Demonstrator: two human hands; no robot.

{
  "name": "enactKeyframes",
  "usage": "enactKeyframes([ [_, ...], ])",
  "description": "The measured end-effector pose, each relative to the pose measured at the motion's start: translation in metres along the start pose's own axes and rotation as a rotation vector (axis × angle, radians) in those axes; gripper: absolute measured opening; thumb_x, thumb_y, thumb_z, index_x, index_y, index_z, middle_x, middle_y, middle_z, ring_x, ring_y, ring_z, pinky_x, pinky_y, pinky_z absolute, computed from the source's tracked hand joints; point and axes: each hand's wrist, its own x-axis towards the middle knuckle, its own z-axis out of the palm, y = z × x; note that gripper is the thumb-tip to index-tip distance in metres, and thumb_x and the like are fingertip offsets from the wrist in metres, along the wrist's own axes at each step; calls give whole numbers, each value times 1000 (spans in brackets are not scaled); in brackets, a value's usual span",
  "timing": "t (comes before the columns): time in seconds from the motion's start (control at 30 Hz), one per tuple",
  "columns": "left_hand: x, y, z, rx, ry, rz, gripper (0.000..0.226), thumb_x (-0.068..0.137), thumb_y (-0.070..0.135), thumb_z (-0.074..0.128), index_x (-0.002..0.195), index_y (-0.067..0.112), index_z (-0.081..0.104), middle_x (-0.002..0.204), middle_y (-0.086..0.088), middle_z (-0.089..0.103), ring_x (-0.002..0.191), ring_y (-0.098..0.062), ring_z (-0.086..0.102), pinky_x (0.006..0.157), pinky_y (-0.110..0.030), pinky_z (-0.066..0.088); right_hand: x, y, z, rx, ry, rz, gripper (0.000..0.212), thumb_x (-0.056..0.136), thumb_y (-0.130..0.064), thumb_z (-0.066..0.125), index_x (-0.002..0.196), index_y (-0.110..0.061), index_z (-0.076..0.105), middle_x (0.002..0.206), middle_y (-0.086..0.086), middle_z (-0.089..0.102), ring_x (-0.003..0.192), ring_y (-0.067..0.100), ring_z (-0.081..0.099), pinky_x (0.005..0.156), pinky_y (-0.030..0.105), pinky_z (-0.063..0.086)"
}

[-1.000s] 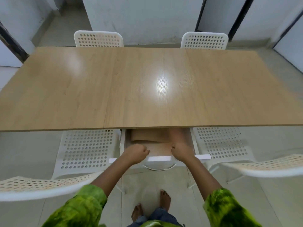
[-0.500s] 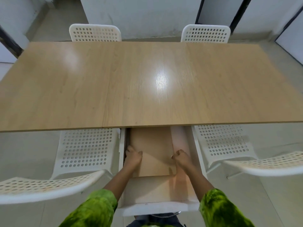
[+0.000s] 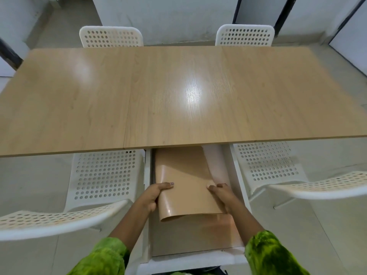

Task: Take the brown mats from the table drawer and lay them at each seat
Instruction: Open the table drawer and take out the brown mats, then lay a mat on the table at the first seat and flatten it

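The white table drawer [image 3: 190, 261] is pulled far out below the near edge of the wooden table [image 3: 178, 96]. Inside it lie the brown mats [image 3: 184, 183], a stack whose far end is hidden under the tabletop. My left hand [image 3: 155, 195] grips the stack's left edge and my right hand [image 3: 222, 193] grips its right edge. The near end of the mats is raised off the drawer floor and curls slightly.
Two white perforated chairs [image 3: 111, 37] [image 3: 245, 36] stand at the table's far side. Two more [image 3: 103, 175] [image 3: 266, 161] flank the drawer on the near side, their backrests close to my arms. A grey floor and pale walls surround the table.
The drawer came out from nearly closed to fully extended. Both hands moved from the drawer front onto the mats and have lifted the stack's near end.
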Motion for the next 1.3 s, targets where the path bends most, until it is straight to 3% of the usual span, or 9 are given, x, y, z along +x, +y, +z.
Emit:
enactKeyframes([
  [0.1,-12,-4,-6,-44,-43,-38,38,73,8,70,108,0,56,100,-21,65,90,-34,62,85,-47,51,-23,-7,-14,380,-259,64,34,86,-25,64,109,0,61,100,15,68,84,25,67,77,34,55],
  [0.23,-27,-13,-7,-31,-96,-86,58,64,13,74,116,-1,53,97,-21,66,90,-34,63,78,-45,54,-50,-22,-31,440,-340,61,6,85,-7,60,89,-3,59,79,13,67,62,23,67,55,29,56],
  [0.37,-53,-7,10,272,-65,-54,75,64,29,79,127,2,50,122,-18,60,102,-30,60,84,-41,50,-80,-41,-53,356,-256,-97,10,82,5,57,89,-2,56,86,16,63,72,27,61,61,34,54],
  [0.53,-108,18,70,798,88,295,62,85,46,59,137,17,42,143,-6,43,124,-22,44,100,-37,40,-133,-65,-86,215,-261,-293,24,82,5,57,105,-1,58,85,13,65,69,23,63,53,26,55],
  [0.67,-157,33,137,785,-100,332,54,87,52,51,128,17,49,128,-2,54,114,-22,54,90,-39,51,-174,-85,-107,88,-267,-459,25,83,0,59,108,-4,60,90,12,68,74,22,65,55,24,56],
  [0.8,-183,44,173,790,-13,466,31,93,50,41,97,21,51,99,-1,55,99,-22,57,85,-40,54,-197,-99,-116,1,-255,-608,23,83,2,58,104,-2,66,100,21,70,94,35,67,86,45,53],
  [0.93,-198,51,187,719,-18,523,28,94,45,42,77,25,50,86,3,51,93,-17,51,88,-41,52,-212,-112,-118,-25,-262,-765,21,82,8,54,82,-9,66,82,11,65,80,22,61,74,32,51],
  [1.07,-197,61,188,665,26,595,29,92,48,45,89,20,53,94,0,55,99,-18,53,86,-40,55,-214,-131,-118,33,-342,-818,24,80,9,55,70,-12,62,68,3,63,64,11,61,61,18,50],
  [1.3,-181,88,164,413,67,651,40,92,43,50,110,8,57,113,-10,60,107,-21,57,87,-41,55,-205,-170,-96,60,-467,-753,8,80,-3,66,80,-11,66,85,14,63,77,24,61,77,37,49],
])
